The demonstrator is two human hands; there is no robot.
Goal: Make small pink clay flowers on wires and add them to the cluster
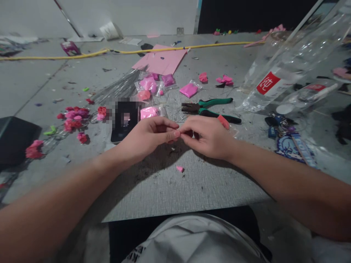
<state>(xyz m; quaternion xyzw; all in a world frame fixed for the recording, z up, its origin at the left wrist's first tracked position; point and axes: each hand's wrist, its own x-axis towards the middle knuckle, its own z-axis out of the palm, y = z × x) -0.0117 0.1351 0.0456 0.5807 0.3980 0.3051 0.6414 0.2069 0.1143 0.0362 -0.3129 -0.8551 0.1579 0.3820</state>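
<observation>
My left hand (149,137) and my right hand (207,137) meet fingertip to fingertip over a grey textured board (164,186). Both are pinched around a tiny pink piece (177,133), probably clay, held between them. A small pink crumb (180,168) lies on the board just below the hands. Behind the right hand lie green-handled pliers (208,107) and a reddish-pink strip (223,121). A phone (124,120) lies behind the left hand.
Bags of pink clay (153,86) and a pink paper sheet (161,60) sit farther back. Small pink and red clay flowers (74,117) lie at the left. Clear plastic bottles (285,69) and keys (287,140) are at the right. A yellow cable (137,51) crosses the floor.
</observation>
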